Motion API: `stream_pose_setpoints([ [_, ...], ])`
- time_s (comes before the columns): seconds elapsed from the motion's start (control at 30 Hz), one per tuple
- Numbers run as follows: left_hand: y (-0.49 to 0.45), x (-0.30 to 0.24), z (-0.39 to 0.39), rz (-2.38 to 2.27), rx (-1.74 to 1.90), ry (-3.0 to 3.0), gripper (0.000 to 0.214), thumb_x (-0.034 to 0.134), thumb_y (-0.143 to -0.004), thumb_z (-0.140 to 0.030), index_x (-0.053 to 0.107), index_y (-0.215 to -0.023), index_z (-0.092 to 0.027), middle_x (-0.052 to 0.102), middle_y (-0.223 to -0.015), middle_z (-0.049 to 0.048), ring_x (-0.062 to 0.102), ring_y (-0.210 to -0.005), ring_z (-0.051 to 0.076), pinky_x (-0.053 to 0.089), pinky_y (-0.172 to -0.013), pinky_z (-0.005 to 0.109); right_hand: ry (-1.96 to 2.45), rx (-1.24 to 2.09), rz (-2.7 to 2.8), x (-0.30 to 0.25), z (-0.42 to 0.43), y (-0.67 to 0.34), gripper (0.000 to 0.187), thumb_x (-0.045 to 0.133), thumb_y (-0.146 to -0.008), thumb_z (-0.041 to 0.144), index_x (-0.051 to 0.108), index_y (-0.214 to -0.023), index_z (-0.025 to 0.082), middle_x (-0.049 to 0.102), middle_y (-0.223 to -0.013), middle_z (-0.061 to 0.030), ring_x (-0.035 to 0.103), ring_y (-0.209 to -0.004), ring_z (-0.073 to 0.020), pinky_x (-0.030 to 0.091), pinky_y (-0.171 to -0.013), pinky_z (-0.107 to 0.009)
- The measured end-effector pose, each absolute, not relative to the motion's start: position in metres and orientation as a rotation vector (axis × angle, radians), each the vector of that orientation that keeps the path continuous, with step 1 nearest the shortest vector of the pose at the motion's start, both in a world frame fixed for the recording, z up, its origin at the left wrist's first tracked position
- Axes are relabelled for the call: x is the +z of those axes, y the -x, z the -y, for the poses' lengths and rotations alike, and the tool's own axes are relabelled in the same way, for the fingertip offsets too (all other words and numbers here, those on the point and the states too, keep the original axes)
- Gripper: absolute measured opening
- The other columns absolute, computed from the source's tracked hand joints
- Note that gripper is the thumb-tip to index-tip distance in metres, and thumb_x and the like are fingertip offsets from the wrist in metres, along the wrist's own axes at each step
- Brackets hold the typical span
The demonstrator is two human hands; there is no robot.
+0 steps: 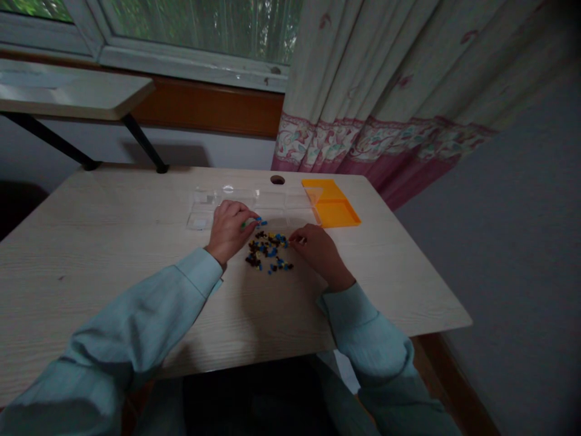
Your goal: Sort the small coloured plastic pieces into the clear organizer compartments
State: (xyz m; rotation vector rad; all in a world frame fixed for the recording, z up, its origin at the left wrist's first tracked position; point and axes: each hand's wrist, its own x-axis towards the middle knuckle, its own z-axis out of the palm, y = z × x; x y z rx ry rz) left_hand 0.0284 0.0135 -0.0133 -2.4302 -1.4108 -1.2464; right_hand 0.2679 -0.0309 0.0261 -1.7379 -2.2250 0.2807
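A small heap of tiny blue, black and yellow pieces (pixel 269 249) lies on the pale wooden table (pixel 136 242). My left hand (pixel 230 227) is closed beside the heap's left edge, its fingertips pinching a small blue piece (pixel 258 221). On the heap's right edge rests my right hand (pixel 318 249), fingers curled and pinched together at the pieces; what they hold is too small to make out. Just behind both hands lies a clear plastic box with compartments (pixel 254 203).
An orange lid (pixel 330 203) lies at the clear box's right end. A cable hole (pixel 277 180) sits near the table's far edge. A curtain (pixel 385 91) hangs behind on the right. A second table (pixel 68 91) stands under the window at the left.
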Motion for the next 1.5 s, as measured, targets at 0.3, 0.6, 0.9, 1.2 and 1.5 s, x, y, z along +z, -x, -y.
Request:
stream_pose_setpoints([
  [0.3,-0.0262,-0.0132,-0.0139,1.390,-1.210,2.464,0.015,0.063,-0.090,-0.032,0.072,-0.100,-0.026,0.062,-0.092,0.0051,0.051,-0.095,0.023,0.040,-0.085,0.040,1.772,0.242,2.255,0.0233,0.0324,-0.2661,0.012,0.067,-0.084,0.027,0.075,-0.085,0.019,0.068,-0.086,-0.0081,0.059,-0.086,-0.0215,0.043,-0.079,-0.033],
  [0.6,-0.0260,-0.0155,-0.0150,1.348,-1.183,2.479,0.019,0.058,-0.093,-0.030,0.073,-0.103,-0.028,0.063,-0.093,0.0058,0.050,-0.095,0.023,0.039,-0.082,0.039,1.747,0.248,2.279,0.0231,0.0330,-0.2643,0.012,0.064,-0.085,0.022,0.075,-0.084,0.019,0.067,-0.085,-0.0076,0.058,-0.082,-0.0198,0.041,-0.075,-0.031],
  [0.9,-0.0274,-0.0132,-0.0126,1.335,-1.171,2.506,0.020,0.055,-0.094,-0.028,0.072,-0.105,-0.026,0.064,-0.093,0.0065,0.050,-0.095,0.023,0.039,-0.083,0.040,1.741,0.281,2.289,0.0232,0.0312,-0.2658,0.011,0.065,-0.085,0.021,0.075,-0.084,0.018,0.067,-0.086,-0.0076,0.058,-0.084,-0.0200,0.041,-0.078,-0.031],
  [1.2,-0.0284,-0.0131,-0.0122,1.322,-1.179,2.507,0.020,0.055,-0.093,-0.028,0.072,-0.104,-0.026,0.064,-0.093,0.0063,0.051,-0.095,0.023,0.039,-0.083,0.040,1.712,0.233,2.322,0.0223,0.0319,-0.2685,0.016,0.060,-0.089,0.023,0.075,-0.089,0.018,0.068,-0.088,-0.0085,0.058,-0.086,-0.0208,0.042,-0.078,-0.032],
  [1.5,-0.0294,-0.0107,-0.0106,1.330,-1.166,2.508,0.020,0.055,-0.093,-0.027,0.072,-0.103,-0.026,0.065,-0.092,0.0060,0.051,-0.095,0.023,0.039,-0.083,0.040,1.739,0.236,2.352,0.0246,0.0343,-0.2668,0.012,0.064,-0.084,0.023,0.076,-0.084,0.020,0.067,-0.085,-0.0073,0.059,-0.082,-0.0209,0.041,-0.074,-0.032],
])
